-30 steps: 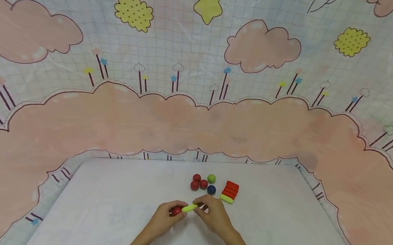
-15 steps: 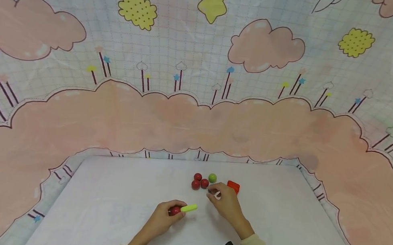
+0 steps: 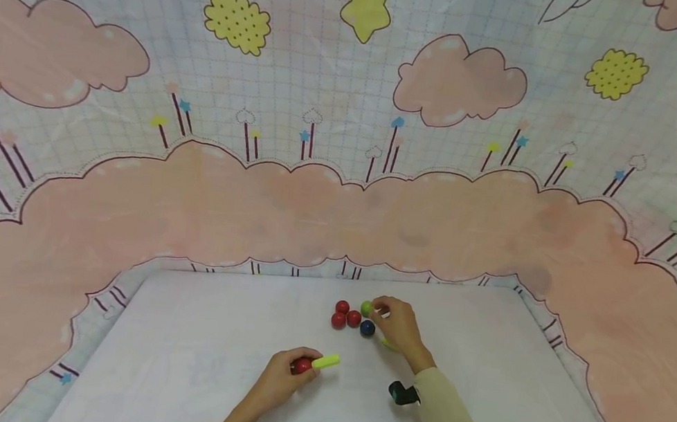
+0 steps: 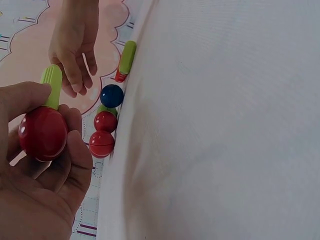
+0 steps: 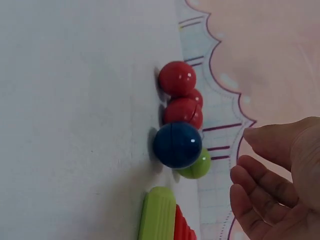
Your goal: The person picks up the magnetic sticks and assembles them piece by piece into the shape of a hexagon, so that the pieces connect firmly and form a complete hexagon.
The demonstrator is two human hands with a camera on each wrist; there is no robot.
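My left hand (image 3: 289, 372) grips a red ball (image 3: 303, 366) with a yellow-green rod (image 3: 326, 361) sticking out of it; in the left wrist view the red ball (image 4: 43, 132) sits between thumb and fingers under the rod (image 4: 52, 85). My right hand (image 3: 388, 313) is further back, fingers loosely curled, holding nothing, its fingertips next to a green ball (image 3: 367, 307). In the right wrist view the right hand (image 5: 243, 157) hovers just apart from the green ball (image 5: 196, 167). A blue ball (image 3: 367, 328) and three red balls (image 3: 342, 307) lie clustered there.
A second yellow-green rod (image 5: 157, 215) lies beside red rods (image 5: 182, 227), mostly hidden under my right hand in the head view. The white tabletop (image 3: 202, 362) ends at a cartoon-cloud cloth backdrop (image 3: 339, 204). A dark wrist device (image 3: 404, 392) shows on my right arm.
My right hand has let go of the yellow-green rod and moved away to the ball cluster, ending beside the green ball. My left hand has stayed put with the red ball and rod.
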